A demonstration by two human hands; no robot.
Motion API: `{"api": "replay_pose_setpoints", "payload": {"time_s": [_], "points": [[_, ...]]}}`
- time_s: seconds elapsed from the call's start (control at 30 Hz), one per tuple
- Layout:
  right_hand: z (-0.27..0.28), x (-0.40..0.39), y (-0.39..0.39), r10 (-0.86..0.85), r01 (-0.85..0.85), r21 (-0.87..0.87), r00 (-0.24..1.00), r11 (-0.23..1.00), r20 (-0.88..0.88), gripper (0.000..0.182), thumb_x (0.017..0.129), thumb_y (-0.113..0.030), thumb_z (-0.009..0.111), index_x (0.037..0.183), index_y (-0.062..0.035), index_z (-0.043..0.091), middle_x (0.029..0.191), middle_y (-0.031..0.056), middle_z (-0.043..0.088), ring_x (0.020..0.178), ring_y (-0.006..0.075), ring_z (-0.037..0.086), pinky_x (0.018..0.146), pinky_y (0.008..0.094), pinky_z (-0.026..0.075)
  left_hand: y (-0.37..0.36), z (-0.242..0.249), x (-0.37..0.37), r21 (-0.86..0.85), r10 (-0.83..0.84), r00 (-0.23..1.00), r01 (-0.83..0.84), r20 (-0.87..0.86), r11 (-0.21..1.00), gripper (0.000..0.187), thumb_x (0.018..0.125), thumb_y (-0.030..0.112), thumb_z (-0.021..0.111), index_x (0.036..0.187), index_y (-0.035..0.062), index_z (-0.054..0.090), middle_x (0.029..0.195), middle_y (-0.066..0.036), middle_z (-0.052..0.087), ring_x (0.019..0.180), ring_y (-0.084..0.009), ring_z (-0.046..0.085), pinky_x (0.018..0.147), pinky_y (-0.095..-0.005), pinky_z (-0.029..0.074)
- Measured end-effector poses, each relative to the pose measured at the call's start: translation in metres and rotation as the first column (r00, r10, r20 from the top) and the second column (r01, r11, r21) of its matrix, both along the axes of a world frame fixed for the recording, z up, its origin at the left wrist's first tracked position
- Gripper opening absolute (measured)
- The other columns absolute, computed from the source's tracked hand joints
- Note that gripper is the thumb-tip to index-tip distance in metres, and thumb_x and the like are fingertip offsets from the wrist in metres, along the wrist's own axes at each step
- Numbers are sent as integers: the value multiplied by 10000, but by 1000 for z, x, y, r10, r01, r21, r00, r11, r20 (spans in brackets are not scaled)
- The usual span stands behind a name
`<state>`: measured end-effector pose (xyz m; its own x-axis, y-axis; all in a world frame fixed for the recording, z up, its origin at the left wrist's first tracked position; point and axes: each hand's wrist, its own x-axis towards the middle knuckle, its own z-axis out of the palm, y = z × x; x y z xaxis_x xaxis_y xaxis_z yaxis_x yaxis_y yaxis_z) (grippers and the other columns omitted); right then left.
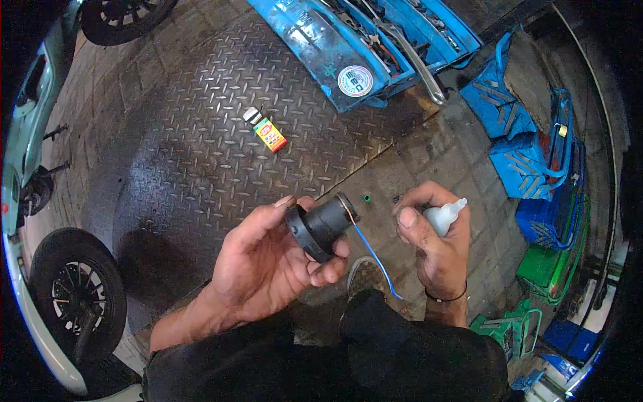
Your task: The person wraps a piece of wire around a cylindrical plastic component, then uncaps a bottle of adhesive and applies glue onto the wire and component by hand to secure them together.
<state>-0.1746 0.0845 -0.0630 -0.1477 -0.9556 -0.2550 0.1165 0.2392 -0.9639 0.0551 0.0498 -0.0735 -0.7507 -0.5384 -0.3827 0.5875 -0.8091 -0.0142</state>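
My left hand (268, 258) is wrapped round a black cylindrical part (325, 224) with a wide ribbed collar, its narrow end tilted up to the right. A thin blue wire (375, 256) hangs from that end and curves down. To the right, apart from the part, my right hand (439, 251) grips a small whitish bottle (442, 218), its nozzle pointing up and right. A small yellow, green and red box (270, 135) lies on the metal floor plate beyond my hands, with a small white and black item (252, 115) beside it.
An open blue toolbox (321, 57) full of tools stands at the top. More blue boxes (516, 167) and green boxes (542, 268) line the right side. At left are a wheel (77, 298) and vehicle parts. Diamond-patterned plate (201, 154) covers the floor ahead.
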Motion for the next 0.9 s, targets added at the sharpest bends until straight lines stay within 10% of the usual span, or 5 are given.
{"api": "replay_pose_setpoints", "payload": {"time_s": [0.17, 0.23, 0.7, 0.9], "points": [[1, 2, -1, -2, 3, -28, 1000, 1000, 17, 179, 877, -164, 752, 882, -11, 658, 759, -20, 626, 704, 54, 560, 635, 209, 438, -1, 7, -4, 109, 97, 993, -104, 67, 989, 442, 995, 366, 424, 1211, 19, 591, 932, -226, 608, 756, -310, 592, 639, -354, 523], [0, 0, 0, 13, -12, -23, 1000, 1000, 24, 179, 877, -164, 753, 884, -12, 657, 763, -18, 628, 707, 55, 560, 638, 210, 439, 0, -8, 1, 8, 62, 984, -62, -168, 998, 410, 980, 374, 444, 1238, 82, 571, 1118, -257, 626, 895, -374, 590, 802, -404, 489], [0, 2, 3, 29, -31, 45, 998, 998, 60, 164, 865, -144, 760, 892, -11, 667, 794, -9, 645, 726, 56, 568, 651, 215, 442, 3, -5, 0, 43, 133, 972, -127, -191, 991, 483, 909, 314, 485, 1252, -21, 543, 1131, -287, 604, 875, -363, 588, 806, -417, 503], [-21, 19, -7, 51, -70, -202, 994, 977, -101, 200, 831, -96, 777, 985, 9, 704, 883, 32, 690, 773, 75, 608, 694, 226, 469, 4, -15, -5, -49, 179, 953, -197, -243, 979, 500, 952, 311, 455, 1289, -52, 522, 1195, -290, 593, 1063, -416, 595, 963, -468, 483]]}}
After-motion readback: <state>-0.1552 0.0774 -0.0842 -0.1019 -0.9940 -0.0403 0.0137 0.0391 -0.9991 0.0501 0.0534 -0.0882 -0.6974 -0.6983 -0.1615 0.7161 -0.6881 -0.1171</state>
